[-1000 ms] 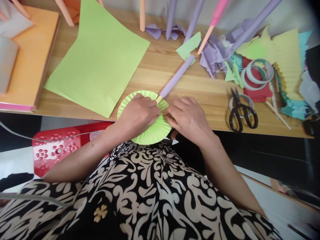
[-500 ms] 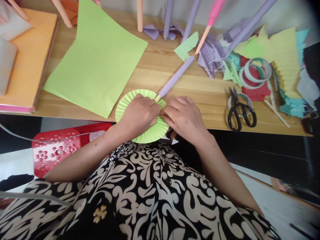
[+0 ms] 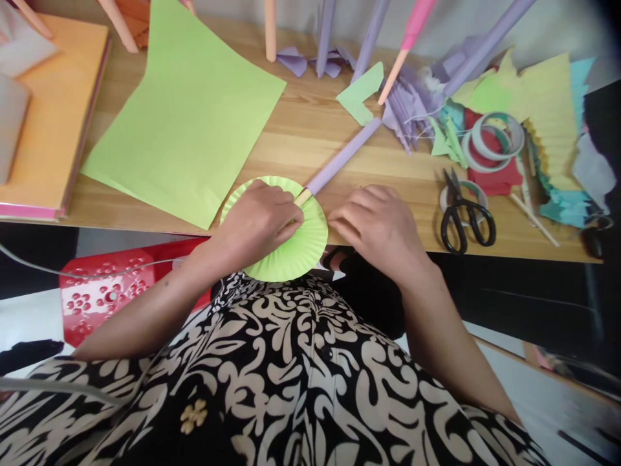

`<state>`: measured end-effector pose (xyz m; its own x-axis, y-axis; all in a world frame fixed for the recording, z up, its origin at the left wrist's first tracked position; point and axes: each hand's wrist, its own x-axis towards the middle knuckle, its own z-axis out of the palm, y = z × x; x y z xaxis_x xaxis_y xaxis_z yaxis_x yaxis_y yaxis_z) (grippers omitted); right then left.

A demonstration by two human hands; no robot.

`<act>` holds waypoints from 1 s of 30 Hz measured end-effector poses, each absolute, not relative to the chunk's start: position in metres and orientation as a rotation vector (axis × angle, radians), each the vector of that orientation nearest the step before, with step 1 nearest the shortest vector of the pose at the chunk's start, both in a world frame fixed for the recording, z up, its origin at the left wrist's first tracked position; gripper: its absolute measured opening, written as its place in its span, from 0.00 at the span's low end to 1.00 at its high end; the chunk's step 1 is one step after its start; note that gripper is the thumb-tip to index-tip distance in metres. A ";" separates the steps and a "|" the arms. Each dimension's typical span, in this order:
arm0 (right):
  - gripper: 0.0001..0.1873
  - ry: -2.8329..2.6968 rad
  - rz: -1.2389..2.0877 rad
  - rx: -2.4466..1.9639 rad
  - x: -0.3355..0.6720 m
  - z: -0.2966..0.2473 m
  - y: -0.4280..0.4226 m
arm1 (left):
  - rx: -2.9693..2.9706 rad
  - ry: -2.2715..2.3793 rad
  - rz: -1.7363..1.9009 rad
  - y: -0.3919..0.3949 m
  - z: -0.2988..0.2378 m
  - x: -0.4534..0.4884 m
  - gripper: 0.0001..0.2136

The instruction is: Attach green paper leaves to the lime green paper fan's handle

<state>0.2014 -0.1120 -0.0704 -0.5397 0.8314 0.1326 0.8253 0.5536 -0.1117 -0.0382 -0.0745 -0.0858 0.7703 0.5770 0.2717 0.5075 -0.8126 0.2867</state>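
A round pleated green paper fan [image 3: 297,249] lies at the near edge of the wooden table [image 3: 310,139], partly overhanging it. A purple paper-wrapped stick [image 3: 342,155] runs from the fan's middle up to the right. My left hand [image 3: 259,220] lies on the fan with its fingers curled at the point where stick and fan meet. My right hand [image 3: 381,223] rests on the table just right of the fan, fingers bent and close together, and I cannot see anything in them.
A large green paper sheet [image 3: 187,110] lies to the left, an orange paper stack [image 3: 53,123] beyond it. Black scissors [image 3: 463,210], tape rolls [image 3: 495,139] and paper scraps [image 3: 548,110] crowd the right. Several wrapped sticks stand at the back. A red stool [image 3: 111,285] is below left.
My right hand has drawn off the fan to the right, onto the bare table. The fan now shows closed into a full circle. My left hand stays on it.
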 end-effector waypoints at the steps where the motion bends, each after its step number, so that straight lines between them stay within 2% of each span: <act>1: 0.14 -2.627 0.053 -1.386 0.196 -0.071 -0.111 | 2.755 0.876 0.530 -0.075 -0.085 -0.040 0.13; 18: 0.09 -2.713 -0.015 -1.325 0.171 -0.079 -0.109 | 2.909 0.933 0.476 -0.082 -0.088 -0.033 0.14; 30: 0.10 -2.685 0.002 -1.325 0.173 -0.080 -0.110 | 3.021 0.965 0.504 -0.083 -0.094 -0.025 0.13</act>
<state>0.1731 -0.1098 -0.0801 -0.5998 0.7893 0.1313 0.7891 0.6107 -0.0665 -0.0253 -0.0834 -0.0942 0.7702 0.5539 0.3161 0.5759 -0.8171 0.0285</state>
